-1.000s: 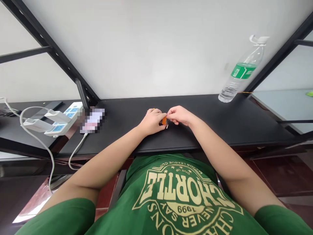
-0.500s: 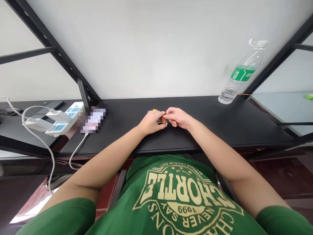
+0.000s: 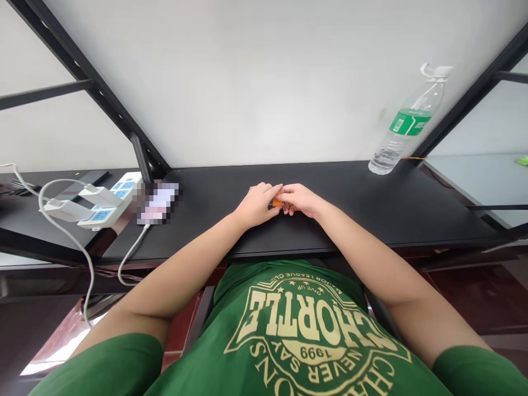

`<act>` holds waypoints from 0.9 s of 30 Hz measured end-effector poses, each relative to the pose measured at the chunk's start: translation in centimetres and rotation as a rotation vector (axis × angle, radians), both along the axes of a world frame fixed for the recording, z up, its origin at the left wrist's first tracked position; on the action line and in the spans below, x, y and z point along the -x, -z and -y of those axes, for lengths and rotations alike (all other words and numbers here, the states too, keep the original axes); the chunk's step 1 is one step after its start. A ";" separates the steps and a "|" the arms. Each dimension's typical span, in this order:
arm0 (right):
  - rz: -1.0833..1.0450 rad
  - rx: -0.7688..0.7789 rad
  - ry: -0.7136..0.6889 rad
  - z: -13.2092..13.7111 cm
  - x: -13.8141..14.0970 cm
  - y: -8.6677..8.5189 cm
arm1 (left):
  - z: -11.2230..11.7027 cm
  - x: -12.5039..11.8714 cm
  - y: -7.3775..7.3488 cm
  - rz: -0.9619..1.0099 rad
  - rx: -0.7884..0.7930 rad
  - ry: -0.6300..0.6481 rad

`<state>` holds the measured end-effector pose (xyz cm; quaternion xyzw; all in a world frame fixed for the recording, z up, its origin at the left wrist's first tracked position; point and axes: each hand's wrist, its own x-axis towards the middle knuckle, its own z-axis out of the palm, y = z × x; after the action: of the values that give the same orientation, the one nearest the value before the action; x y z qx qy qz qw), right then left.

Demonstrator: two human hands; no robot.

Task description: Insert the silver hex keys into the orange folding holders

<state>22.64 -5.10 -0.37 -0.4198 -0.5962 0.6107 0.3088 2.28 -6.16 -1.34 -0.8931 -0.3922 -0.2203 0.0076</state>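
Observation:
Above the black desk [image 3: 206, 234] my two hands meet around a small orange object [image 3: 278, 202]. It has an orange part and thin dark and pale strips, mostly covered by my fingers, so I cannot tell its kind. My left hand [image 3: 258, 205] is closed over it from the left, thumb at the near side. From the right, the bent fingers of my right hand [image 3: 300, 200] press on its orange end. Both hands are close to the desk's surface, near the middle of the desk.
A phone [image 3: 159, 203], blurred out, lies to the left with a white cable [image 3: 130, 258]. Beside it is a white power strip [image 3: 111, 201] with plugged-in chargers. A water bottle [image 3: 406, 126] with a green label stands at the back right, by the wall [image 3: 264, 82].
My left fingers have closed further over the object, and my right fingers have moved slightly lower around its orange end. The strips seen before are now mostly covered.

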 end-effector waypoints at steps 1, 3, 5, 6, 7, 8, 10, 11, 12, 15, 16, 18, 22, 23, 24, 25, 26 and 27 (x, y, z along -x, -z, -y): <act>0.002 0.000 0.013 0.0 0.0 0.0 | 0.0 0.0 0.0 -0.003 0.005 -0.012; 0.002 -0.002 0.037 -0.1 -0.1 0.0 | -0.1 0.1 0.0 -0.004 0.017 -0.045; -0.001 -0.006 0.052 -0.1 -0.2 0.0 | -0.1 0.2 -0.1 -0.004 0.028 -0.070; -0.001 -0.010 0.051 -0.1 -0.2 0.1 | -0.1 0.2 -0.2 -0.007 0.031 -0.074; 0.000 -0.014 0.043 -0.1 -0.1 0.1 | 0.0 0.2 -0.3 -0.012 0.031 -0.072; 0.004 -0.016 0.032 -0.1 -0.1 0.1 | 0.0 0.2 -0.4 -0.018 0.028 -0.068; 0.016 -0.017 0.002 0.0 0.0 0.2 | 0.2 0.2 -0.6 -0.027 0.018 -0.064; 0.025 -0.020 -0.010 0.0 0.0 0.1 | 0.2 0.2 -0.6 -0.028 0.014 -0.067; 0.042 -0.034 -0.012 0.0 -0.2 0.0 | 0.2 0.2 -0.7 -0.028 0.012 -0.075; 0.214 -0.219 0.113 -0.3 -1.2 -0.4 | 0.1 0.4 -0.7 -0.025 0.018 -0.110; 0.320 -0.321 0.199 -0.6 -1.8 -0.5 | 0.0 0.5 -0.7 -0.023 0.018 -0.121; 0.558 -0.478 0.356 -1.3 -3.2 -0.7 | -0.2 0.7 -0.6 -0.018 0.015 -0.132; 0.897 -0.480 0.277 -2.7 -5.0 -0.4 | -0.4 1.0 -0.4 -0.014 0.004 -0.127; 0.928 -0.474 0.234 -2.8 -5.1 -0.3 | -0.5 1.0 -0.3 -0.012 0.001 -0.126; 0.948 -0.471 0.202 -2.7 -5.0 -0.2 | -0.5 1.0 -0.3 -0.009 -0.002 -0.125; 0.963 -0.463 0.181 -2.6 -4.8 -0.2 | -0.5 0.9 -0.3 -0.006 -0.006 -0.123; 0.981 -0.450 0.166 -2.4 -4.5 -0.3 | -0.5 0.9 -0.3 -0.003 -0.010 -0.122; 1.007 -0.433 0.155 -2.1 -4.1 -0.4 | -0.5 0.9 -0.3 -0.001 -0.012 -0.121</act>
<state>26.79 -2.95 0.02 -0.6295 -0.7495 0.1734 0.1088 1.35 -5.69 -1.08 -0.8678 -0.4441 -0.2213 0.0266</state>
